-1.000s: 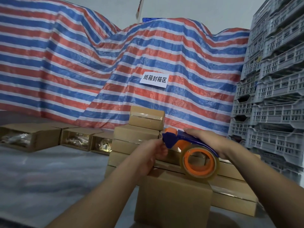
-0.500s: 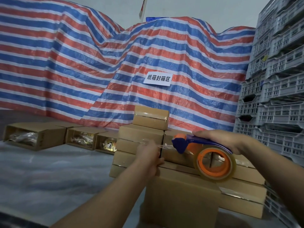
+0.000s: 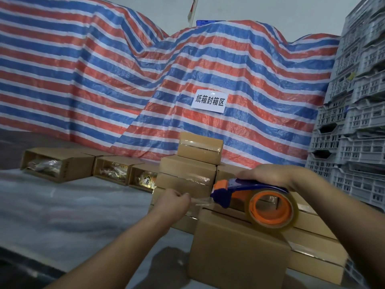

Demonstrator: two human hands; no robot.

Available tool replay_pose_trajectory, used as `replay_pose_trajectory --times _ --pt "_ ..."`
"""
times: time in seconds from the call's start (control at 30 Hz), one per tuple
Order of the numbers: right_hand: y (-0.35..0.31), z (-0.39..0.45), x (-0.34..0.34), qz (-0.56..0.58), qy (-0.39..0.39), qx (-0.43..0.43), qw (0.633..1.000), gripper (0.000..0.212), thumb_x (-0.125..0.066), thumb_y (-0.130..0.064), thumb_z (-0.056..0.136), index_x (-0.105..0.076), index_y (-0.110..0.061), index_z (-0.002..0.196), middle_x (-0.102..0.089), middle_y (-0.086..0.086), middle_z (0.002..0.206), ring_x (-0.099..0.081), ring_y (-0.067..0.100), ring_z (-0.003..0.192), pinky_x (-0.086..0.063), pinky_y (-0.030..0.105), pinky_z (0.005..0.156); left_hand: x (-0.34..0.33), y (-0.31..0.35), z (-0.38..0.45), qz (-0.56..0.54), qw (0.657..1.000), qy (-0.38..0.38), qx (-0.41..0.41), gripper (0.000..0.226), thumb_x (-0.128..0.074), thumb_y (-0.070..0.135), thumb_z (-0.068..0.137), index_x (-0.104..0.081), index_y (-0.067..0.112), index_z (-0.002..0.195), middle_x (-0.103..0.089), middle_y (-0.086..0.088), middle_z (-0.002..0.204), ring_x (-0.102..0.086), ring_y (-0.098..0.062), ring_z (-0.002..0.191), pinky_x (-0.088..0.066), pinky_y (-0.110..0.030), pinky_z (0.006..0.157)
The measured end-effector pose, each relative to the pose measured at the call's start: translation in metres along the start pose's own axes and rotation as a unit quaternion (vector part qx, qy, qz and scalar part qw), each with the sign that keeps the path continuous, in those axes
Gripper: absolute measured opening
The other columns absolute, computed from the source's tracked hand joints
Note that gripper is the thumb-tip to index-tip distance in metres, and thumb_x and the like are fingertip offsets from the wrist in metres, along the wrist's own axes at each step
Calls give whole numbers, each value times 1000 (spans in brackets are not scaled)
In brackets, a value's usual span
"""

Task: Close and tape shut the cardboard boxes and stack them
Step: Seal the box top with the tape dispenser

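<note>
Open boxes (image 3: 60, 163) line the far left of the table (image 3: 62, 215). The left hand (image 3: 174, 202) pinches clear tape (image 3: 201, 201) drawn from the tape dispenser (image 3: 254, 197) gripped by the right hand (image 3: 275, 176), above a plain brown closed box (image 3: 239, 253) at the near edge.

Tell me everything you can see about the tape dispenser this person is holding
The blue and orange plastic tape dispenser has a blue handle, a blue head with an orange cap on top at its front end, and an orange hub carrying a roll of clear tape. It is held level in the air above the closed brown cardboard box. The right hand grips the handle from above. A short strip of clear tape runs from its head to the left hand, which pinches the free end.
</note>
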State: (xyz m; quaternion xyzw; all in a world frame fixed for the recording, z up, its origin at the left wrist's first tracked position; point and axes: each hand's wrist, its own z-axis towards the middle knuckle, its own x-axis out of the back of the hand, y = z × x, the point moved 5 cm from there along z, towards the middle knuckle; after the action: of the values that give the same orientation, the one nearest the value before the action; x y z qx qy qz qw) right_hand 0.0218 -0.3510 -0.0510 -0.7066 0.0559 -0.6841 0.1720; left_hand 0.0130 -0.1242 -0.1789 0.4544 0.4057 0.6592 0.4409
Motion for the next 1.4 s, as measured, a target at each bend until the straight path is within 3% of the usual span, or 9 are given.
replay_pose_trajectory --times 0.2,0.37,0.7,1.03,1.17,1.23,1.27,1.33,1.4 --pt "0 -2 -3 31 -13 -12 999 48 -44 -62 98 -64 -18 103 -72 -5 68 -66 7 58 -50 17 55 -5 -11 8 6 1000 -24 13 22 -51 25 94 -58 16 76 -52 -2 69 -52 -18 66 -46 -30 63" --pt "-6 -4 -4 -1 8 -16 1000 51 -44 -65 96 -67 -20 97 -72 -6 67 -66 5 57 -48 24 68 -8 -21 9 1 999 -27 28 14 -52 32 97 -53 23 87 -57 0 88 -55 -14 81 -47 -26 61" --pt "-19 -1 -9 -53 -16 -11 998 48 -43 -62 99 -67 -21 95 -69 -9 61 -63 2 53 -47 25 71 -37 -43 -1 -16 994 -67 89 25 -47 38 100 -53 17 113 -56 -4 91 -52 -14 73 -45 -24 58" --pt "-31 -7 -16 -128 -44 51 989 36 -35 -46 107 -61 -23 117 -71 -2 93 -65 8 82 -45 21 75 -43 -41 -5 -15 996 -75 48 32 -39 42 103 -59 25 85 -48 6 62 -42 -5 48 -37 -20 47" --pt "-37 -9 -14 -215 -46 94 971 28 -40 -30 108 -54 -22 130 -67 5 117 -64 16 103 -44 17 84 -41 -40 -9 18 995 -96 32 40 -35 45 103 -63 16 107 -60 4 82 -56 -9 77 -46 -29 73" --pt "-35 -8 -15 -230 -59 95 967 30 -40 -31 107 -54 -18 131 -66 9 121 -63 23 110 -46 23 90 -36 -36 -4 58 995 -82 26 34 -38 40 103 -57 15 117 -54 5 83 -51 -8 75 -43 -26 65" --pt "-34 -5 -14 -215 -58 97 970 31 -41 -32 107 -55 -16 130 -67 7 120 -63 22 110 -48 20 88 -31 -30 0 61 996 -68 21 30 -39 36 104 -56 14 115 -53 5 82 -49 -7 71 -40 -23 59" --pt "-32 2 -12 -160 -18 102 982 29 -47 -30 105 -56 -13 127 -63 -7 105 -59 11 100 -47 5 68 -24 -17 5 30 998 -55 29 27 -37 35 104 -56 16 99 -49 3 76 -45 -8 63 -34 -22 53" --pt "-32 0 -12 -170 -15 101 980 29 -46 -30 105 -56 -13 126 -63 -8 105 -59 9 98 -44 5 64 -24 -7 6 -3 994 -80 71 32 -37 41 103 -52 18 86 -43 1 72 -38 -11 59 -30 -22 51"
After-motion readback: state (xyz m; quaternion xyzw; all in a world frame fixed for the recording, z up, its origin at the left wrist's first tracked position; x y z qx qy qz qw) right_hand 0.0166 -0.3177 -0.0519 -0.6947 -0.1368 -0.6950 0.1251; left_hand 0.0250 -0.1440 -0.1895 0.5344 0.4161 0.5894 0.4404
